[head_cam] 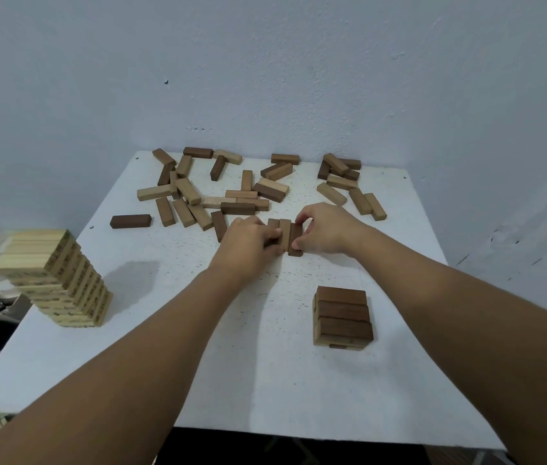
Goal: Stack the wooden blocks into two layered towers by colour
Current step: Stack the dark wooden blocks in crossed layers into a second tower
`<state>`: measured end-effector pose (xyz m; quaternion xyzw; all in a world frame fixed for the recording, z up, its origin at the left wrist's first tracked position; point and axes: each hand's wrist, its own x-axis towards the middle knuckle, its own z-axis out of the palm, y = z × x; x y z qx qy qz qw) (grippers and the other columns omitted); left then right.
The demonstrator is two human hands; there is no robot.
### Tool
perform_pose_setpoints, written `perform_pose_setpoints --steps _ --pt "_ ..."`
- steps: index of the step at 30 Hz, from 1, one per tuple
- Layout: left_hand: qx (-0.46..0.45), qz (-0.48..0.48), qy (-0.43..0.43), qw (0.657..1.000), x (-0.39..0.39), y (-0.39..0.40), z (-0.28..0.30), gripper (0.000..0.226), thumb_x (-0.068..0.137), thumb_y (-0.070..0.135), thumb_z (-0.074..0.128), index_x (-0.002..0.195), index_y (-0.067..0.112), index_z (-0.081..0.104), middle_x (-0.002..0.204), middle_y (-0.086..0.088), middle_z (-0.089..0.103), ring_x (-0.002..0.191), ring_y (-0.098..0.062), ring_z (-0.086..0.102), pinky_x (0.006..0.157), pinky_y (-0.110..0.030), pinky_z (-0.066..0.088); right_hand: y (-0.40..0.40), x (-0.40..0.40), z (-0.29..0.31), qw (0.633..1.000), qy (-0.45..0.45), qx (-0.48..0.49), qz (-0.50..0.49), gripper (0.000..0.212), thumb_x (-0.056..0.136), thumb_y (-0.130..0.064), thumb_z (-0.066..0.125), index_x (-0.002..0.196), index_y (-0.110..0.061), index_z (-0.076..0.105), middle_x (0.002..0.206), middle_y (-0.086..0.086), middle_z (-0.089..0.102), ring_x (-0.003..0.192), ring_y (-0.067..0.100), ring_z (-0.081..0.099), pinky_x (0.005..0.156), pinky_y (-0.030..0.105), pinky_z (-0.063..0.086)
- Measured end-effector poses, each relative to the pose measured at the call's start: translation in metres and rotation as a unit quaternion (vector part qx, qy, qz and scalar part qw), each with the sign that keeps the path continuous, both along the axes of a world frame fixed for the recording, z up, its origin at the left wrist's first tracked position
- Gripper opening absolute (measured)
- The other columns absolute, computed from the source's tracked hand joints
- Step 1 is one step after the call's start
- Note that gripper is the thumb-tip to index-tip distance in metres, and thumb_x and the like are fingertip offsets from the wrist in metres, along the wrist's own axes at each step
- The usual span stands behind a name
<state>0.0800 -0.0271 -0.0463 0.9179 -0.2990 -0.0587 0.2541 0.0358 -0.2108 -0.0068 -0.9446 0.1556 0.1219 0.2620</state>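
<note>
White speckled surface point(265, 364), square, set against a pale blue-grey wall point(265, 62); small dark marks on the wall, scuffs at 3 o'clock. Near centre, row of three brown blocks point(284, 234) lying side by side, touching, long axes toward 12 o'clock. Left hand point(247, 241) at the row's 9 o'clock side, fingers curled against the outer block; right hand point(324, 229) at the 3 o'clock side, fingers pinching the darkest block at both ends. Loose blocks point(248, 186), light and dark mixed, scattered across the far edge from 10 to 2 o'clock; single dark block point(130, 221) apart at 9 o'clock. Tall light tower point(60, 280) at 8 o'clock on the surface edge, upper layers twisted. Short dark stack point(342, 317) at 5 o'clock, three dark blocks on top. Clutter beyond the left edge, indistinct.
</note>
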Motion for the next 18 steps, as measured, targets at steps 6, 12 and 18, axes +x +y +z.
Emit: perform_pose_setpoints --steps 6,12,18 --pt "0.013 -0.022 0.037 0.999 -0.010 0.025 0.018 0.040 0.089 0.029 0.080 0.127 0.029 0.072 0.104 -0.001 0.064 0.093 -0.020 0.060 0.069 -0.024 0.041 0.015 -0.009 0.002 0.998 0.027 -0.023 0.055 0.073 0.084 -0.049 0.080 0.148 -0.034 0.048 0.122 -0.010 0.061 0.124 0.020 0.054 0.109 0.053 0.038" --pt "0.071 -0.049 0.136 0.987 0.014 0.019 0.035 0.113 0.072 0.031 0.095 0.162 0.036 0.026 0.115 0.007 0.061 0.104 -0.016 0.061 0.092 -0.031 0.050 0.011 -0.015 0.002 0.996 0.036 0.029 0.075 0.066 0.086 -0.045 0.079 0.145 -0.024 0.056 0.102 -0.011 0.064 0.100 0.013 0.061 0.088 0.033 0.047" --pt "0.161 -0.095 0.141 0.972 0.028 0.006 0.048 0.090 0.073 0.032 0.094 0.152 0.033 0.049 0.116 0.005 0.056 0.106 -0.017 0.054 0.087 -0.029 0.042 0.010 -0.016 -0.001 0.994 0.037 0.061 0.081 0.097 0.067 -0.043 0.095 0.150 -0.025 0.048 0.100 -0.010 0.060 0.097 0.012 0.058 0.076 0.026 0.040"
